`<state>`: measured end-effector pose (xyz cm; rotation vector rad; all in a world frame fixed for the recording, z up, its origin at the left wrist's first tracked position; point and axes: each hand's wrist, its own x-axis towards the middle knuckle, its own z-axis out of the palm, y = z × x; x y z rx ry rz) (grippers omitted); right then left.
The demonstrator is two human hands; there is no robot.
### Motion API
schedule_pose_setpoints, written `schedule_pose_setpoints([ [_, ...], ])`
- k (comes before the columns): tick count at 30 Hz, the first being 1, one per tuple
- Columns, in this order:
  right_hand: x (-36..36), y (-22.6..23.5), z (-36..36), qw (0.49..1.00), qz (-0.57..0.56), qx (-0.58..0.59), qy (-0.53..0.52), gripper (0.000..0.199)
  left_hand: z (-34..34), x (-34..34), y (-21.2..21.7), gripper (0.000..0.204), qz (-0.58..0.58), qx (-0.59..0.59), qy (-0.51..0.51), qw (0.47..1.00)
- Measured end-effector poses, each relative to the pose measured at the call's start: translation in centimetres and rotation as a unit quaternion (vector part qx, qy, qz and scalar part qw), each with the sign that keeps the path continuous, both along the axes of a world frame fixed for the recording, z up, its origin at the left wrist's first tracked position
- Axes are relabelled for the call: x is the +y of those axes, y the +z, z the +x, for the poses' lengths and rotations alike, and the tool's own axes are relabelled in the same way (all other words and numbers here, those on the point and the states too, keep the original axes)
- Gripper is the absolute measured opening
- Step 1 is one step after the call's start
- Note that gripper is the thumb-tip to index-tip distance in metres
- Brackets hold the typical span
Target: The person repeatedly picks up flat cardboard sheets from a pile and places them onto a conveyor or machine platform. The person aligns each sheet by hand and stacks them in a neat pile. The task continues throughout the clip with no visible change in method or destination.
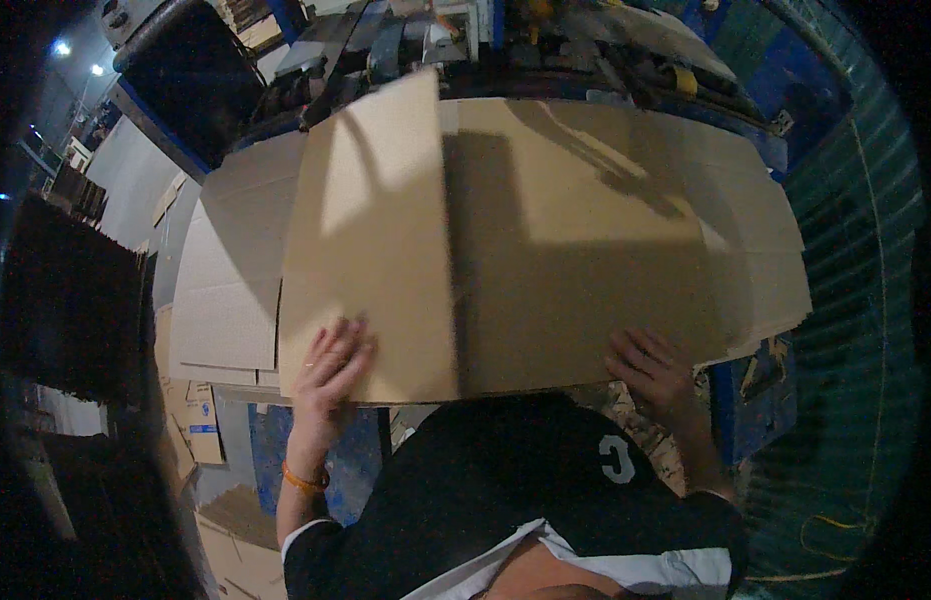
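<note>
A brown cardboard sheet [585, 290] lies across the work surface in front of me, and its left panel [380, 250] stands tilted up along a crease near the middle. My left hand [333, 365] is closed on the near edge of that panel, fingers on top, thumb hidden. An orange band circles the left wrist. At the sheet's near edge on the right, my right hand [650, 372] is closed over the cardboard with bent fingers on top; its thumb is out of sight. Paler cardboard [230, 290] shows under the sheet on the left.
Dark machinery [545, 75] with a blue frame stands along the far side. Blue metal supports [320, 455] show below the surface. Flat cardboard pieces [195, 420] lie on the floor at left, beside a dark stack [70, 290]. Green corrugated sheeting [855, 330] rises on the right.
</note>
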<state>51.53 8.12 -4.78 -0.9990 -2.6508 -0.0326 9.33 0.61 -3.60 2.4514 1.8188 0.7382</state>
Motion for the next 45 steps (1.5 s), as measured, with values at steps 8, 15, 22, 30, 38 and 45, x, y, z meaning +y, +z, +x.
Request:
schedule_pose_setpoints([
  [8, 3.6, 1.1, 0.0, 0.997, -0.022, 0.017, 0.076, 0.029, -0.5, 2.6, 1.6, 0.051, -0.097, 0.094, -0.074, 0.988],
  [15, 9.5, -0.5, 1.2, 0.995, -0.039, -0.064, 0.060, 0.043, -2.0, 6.0, 0.8, 0.053, -0.070, 0.140, -0.064, 0.986],
  [22, 18.0, 1.5, -0.8, 0.994, -0.048, -0.103, -0.003, 0.061, -2.7, 13.8, 0.1, 0.051, 0.019, 0.026, -0.047, 0.998],
  [30, 26.8, -0.5, -4.0, 0.991, -0.020, -0.064, -0.115, 0.061, -3.7, 25.4, -1.0, 0.056, 0.138, 0.148, 0.000, 0.979],
  [38, 20.1, 1.5, -0.7, 0.972, -0.018, -0.052, -0.229, 0.056, -6.3, 19.6, -2.2, 0.072, 0.217, 0.006, 0.102, 0.971],
  [45, 8.8, -3.5, 15.8, 0.753, 0.039, -0.013, -0.656, 0.062, -20.7, -1.6, -5.8, 0.065, 0.069, -0.302, 0.574, 0.758],
])
